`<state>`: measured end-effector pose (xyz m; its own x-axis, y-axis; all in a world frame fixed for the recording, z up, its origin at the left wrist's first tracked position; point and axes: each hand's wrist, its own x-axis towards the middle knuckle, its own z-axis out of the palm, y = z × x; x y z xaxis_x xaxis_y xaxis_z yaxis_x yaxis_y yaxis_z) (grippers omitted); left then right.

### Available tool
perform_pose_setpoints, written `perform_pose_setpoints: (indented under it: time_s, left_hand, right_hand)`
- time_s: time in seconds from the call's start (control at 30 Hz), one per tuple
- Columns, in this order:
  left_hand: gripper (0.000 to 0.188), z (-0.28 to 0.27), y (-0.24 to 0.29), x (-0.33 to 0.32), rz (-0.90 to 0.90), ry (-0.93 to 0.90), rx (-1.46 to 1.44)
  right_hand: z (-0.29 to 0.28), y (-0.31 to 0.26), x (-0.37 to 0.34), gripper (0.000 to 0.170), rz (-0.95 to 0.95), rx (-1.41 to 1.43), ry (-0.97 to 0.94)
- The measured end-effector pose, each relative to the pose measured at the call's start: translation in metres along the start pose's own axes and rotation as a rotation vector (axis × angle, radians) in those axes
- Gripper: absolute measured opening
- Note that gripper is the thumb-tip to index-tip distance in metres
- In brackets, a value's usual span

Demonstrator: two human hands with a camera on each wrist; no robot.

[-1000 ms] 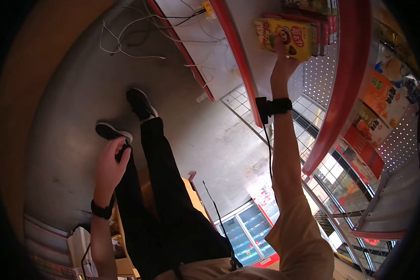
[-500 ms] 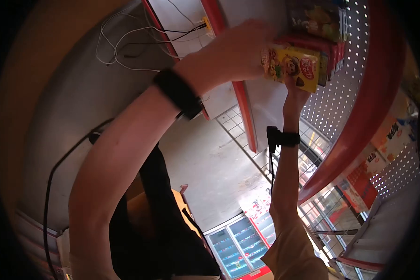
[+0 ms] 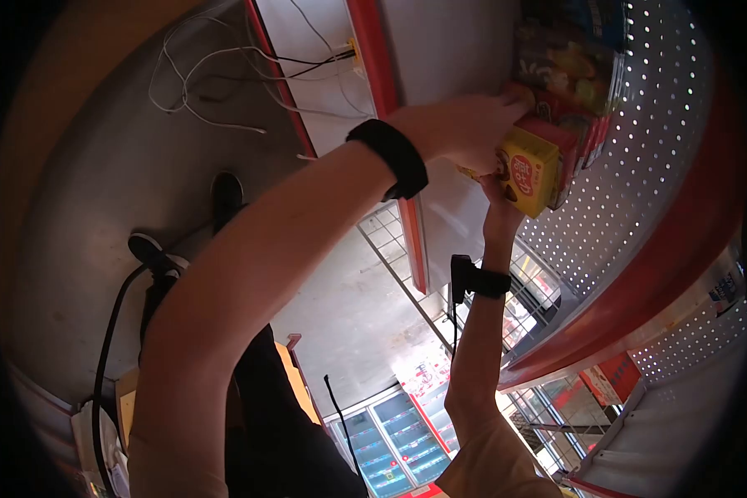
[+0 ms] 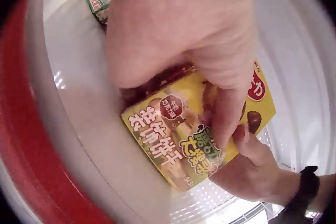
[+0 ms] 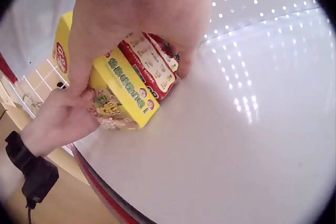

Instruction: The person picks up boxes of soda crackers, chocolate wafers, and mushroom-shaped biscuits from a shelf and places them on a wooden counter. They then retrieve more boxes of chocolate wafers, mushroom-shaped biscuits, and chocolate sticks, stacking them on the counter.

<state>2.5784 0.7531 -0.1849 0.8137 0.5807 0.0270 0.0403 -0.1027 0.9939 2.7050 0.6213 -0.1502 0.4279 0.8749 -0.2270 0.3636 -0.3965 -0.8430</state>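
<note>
Two hands held a yellow box (image 4: 184, 129) beside a red box (image 5: 149, 66), over a white shelf (image 5: 226, 161). The left hand (image 3: 465, 129) bridged it partly closed, thumb on the printed front; the right hand (image 5: 136, 14) gripped with thumb on that front, fingers curled past the red box, presumably so the pair would not slide apart. In the head view the long axis lay crosswise, logo end toward the perforated panel (image 3: 639, 108); shelf contact could not be told.
</note>
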Motion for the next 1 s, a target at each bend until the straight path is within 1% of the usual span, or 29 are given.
perform_pose_setpoints:
  time_s: [0.07, 0.13, 0.2, 0.23, 0.27, 0.3, 0.33, 0.4, 0.43, 0.47, 0.5, 0.53, 0.6, 0.67, 0.73, 0.8, 0.87, 0.93, 0.97, 1.0]
  left_hand:
    - [0.088, 0.007, -0.002, -0.007, 0.028, -0.006, 0.022]
    - [0.089, 0.008, 0.004, -0.017, 0.023, 0.014, 0.143]
    - [0.089, 0.009, 0.01, -0.027, 0.015, -0.005, 0.148]
    - [0.089, 0.009, 0.01, -0.03, 0.007, -0.02, 0.154]
    - [0.089, 0.009, 0.01, -0.032, 0.008, -0.019, 0.155]
    - [0.09, 0.009, 0.008, -0.034, 0.037, 0.023, 0.215]
    - [0.09, 0.009, 0.006, -0.034, 0.067, 0.068, 0.275]
    - [0.093, 0.009, 0.005, -0.032, 0.07, 0.072, 0.232]
    - [0.096, 0.009, 0.004, -0.031, 0.071, 0.068, 0.189]
    - [0.096, 0.008, 0.004, -0.028, 0.071, 0.068, 0.186]
    - [0.098, 0.006, 0.002, -0.021, 0.115, 0.083, 0.181]
    - [0.1, 0.003, 0.001, -0.015, 0.16, 0.098, 0.177]
    - [0.101, -0.002, -0.002, -0.002, 0.189, 0.111, 0.17]
    - [0.101, -0.004, -0.001, 0.008, 0.216, 0.121, 0.162]
    - [0.102, -0.008, 0.003, 0.015, 0.131, 0.049, 0.172]
    - [0.102, -0.011, 0.005, 0.02, 0.125, 0.019, 0.141]
    - [0.102, -0.01, 0.007, 0.02, 0.112, -0.015, 0.107]
    - [0.099, -0.011, 0.023, 0.009, -0.048, -0.047, 0.142]
    - [0.099, -0.012, 0.03, 0.002, -0.052, -0.052, 0.142]
    - [0.096, -0.013, 0.036, -0.006, -0.094, -0.059, 0.151]
  right_hand:
    - [-0.004, 0.002, -0.008, 0.044, -0.002, -0.013, 0.016]
    - [-0.01, 0.006, -0.015, 0.042, -0.018, -0.017, 0.028]
    - [-0.019, 0.011, -0.025, 0.043, 0.059, 0.071, -0.032]
    - [-0.018, 0.014, -0.026, 0.043, 0.056, 0.073, -0.031]
    - [-0.016, 0.017, -0.028, 0.043, 0.012, 0.169, -0.022]
    - [-0.012, 0.016, -0.028, 0.043, -0.035, 0.265, -0.015]
    - [-0.009, 0.014, -0.027, 0.043, -0.041, 0.263, -0.018]
    - [-0.001, 0.01, -0.024, 0.042, -0.049, 0.343, 0.044]
    - [0.0, 0.008, -0.023, 0.042, -0.05, 0.341, 0.043]
    - [0.0, 0.007, -0.023, 0.045, -0.009, 0.315, 0.039]
    - [0.001, 0.007, -0.021, 0.048, 0.029, 0.292, 0.036]
    - [0.001, 0.01, -0.018, 0.048, 0.027, 0.295, 0.037]
    - [0.004, 0.018, -0.01, 0.047, -0.003, 0.466, 0.132]
    - [0.001, 0.016, 0.0, 0.046, -0.028, 0.505, 0.131]
    - [0.0, 0.014, 0.008, 0.045, -0.05, 0.543, 0.13]
    - [0.0, 0.015, 0.013, 0.044, -0.088, 0.525, 0.187]
    - [0.0, 0.017, 0.012, 0.042, -0.08, 0.517, 0.191]
    - [-0.007, 0.026, 0.003, 0.041, -0.069, 0.505, 0.201]
    - [-0.015, 0.037, -0.008, 0.042, -0.074, 0.437, 0.193]
    - [-0.021, 0.042, -0.018, 0.043, -0.08, 0.37, 0.182]
